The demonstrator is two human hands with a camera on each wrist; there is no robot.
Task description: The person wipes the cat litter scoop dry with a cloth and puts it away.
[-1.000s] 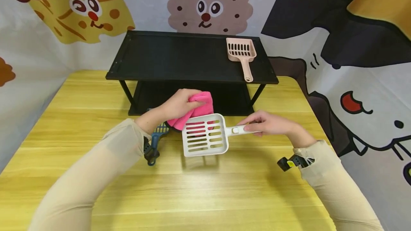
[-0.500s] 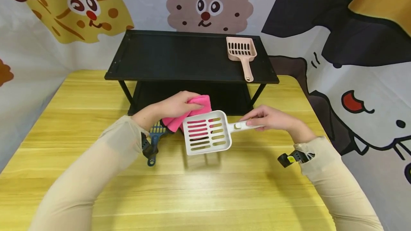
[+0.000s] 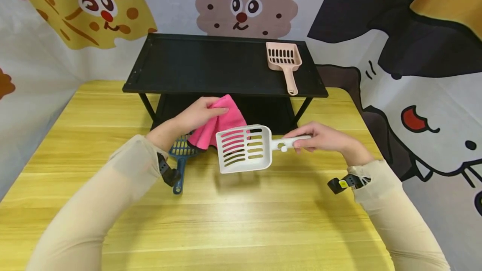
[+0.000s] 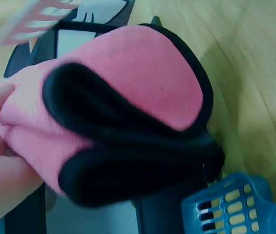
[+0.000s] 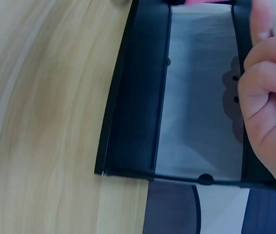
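Note:
My right hand (image 3: 318,136) grips the handle of a white slotted litter scoop (image 3: 244,149), held above the table with its head pointing left. A pink cloth (image 3: 222,122) with a dark edge hangs from my left hand (image 3: 196,116), pinched between thumb and fingers just behind the scoop's head. In the left wrist view the cloth (image 4: 143,73) is folded over, its black border facing the camera. Part of the cloth shows through the scoop's slots; whether the two touch, I cannot tell. Below my left wrist a blue litter scoop (image 3: 181,166) lies on the table.
A black two-tier rack (image 3: 211,66) stands at the back of the wooden table (image 3: 241,229). On its top shelf, at the right, lies a pink litter scoop (image 3: 286,62). A printed curtain (image 3: 173,3) hangs behind.
My left hand has lifted up and left with the cloth, which now hangs more spread out. The white scoop has tilted and risen slightly. More of the blue scoop shows.

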